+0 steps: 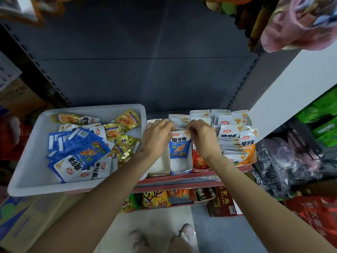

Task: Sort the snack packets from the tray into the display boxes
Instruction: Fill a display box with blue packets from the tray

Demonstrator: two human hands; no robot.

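Both hands (pixel 158 136) (pixel 201 136) on glossy blue packet (pixel 179 147) (upright).

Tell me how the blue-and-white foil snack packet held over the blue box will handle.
The blue-and-white foil snack packet is probably light and floppy: two hands pinch its top edge. Its glossy film likely slips, and it may slump in the blue box.

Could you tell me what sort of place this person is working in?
Most likely a small shop's snack aisle: a metal shelf holds display boxes of packets, more snack bags fill the tier below, and a white tray holds unsorted stock.
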